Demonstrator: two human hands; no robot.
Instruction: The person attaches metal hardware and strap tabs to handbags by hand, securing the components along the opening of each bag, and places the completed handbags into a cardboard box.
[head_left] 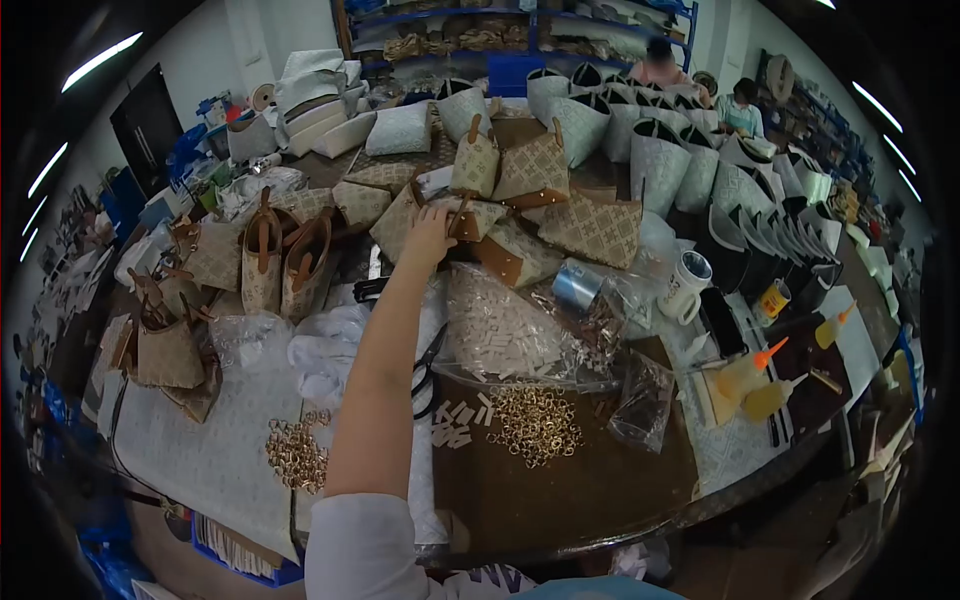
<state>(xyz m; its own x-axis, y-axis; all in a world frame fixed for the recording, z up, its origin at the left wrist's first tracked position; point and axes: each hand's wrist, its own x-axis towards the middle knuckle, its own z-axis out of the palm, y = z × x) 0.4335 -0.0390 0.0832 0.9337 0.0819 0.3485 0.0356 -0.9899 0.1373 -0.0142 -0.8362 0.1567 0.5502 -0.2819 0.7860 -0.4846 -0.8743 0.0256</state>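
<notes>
**Left hand reaching into a crowded heap of patterned bags**

The beige patterned handbag (479, 217) lies low in the heap, mid-table, with the left hand (430, 237) at its near-left edge; whether the fingers have closed on it, I cannot tell. The right hand is out of view. A tug could topple the small upright bag (474, 168) just behind, as the pieces crowd together, or catch a tan strap on a neighbour.

Nearer the body, the plastic bag of white strips (500, 325) could spill if dragged. The scissors (424, 385) beside the forearm might nick skin or scratch a bag. A low sleeve could scatter the loose gold rings (297, 455). Farther right stand a white mug (682, 292) and an orange-tipped glue bottle (740, 377), both easily knocked.
</notes>
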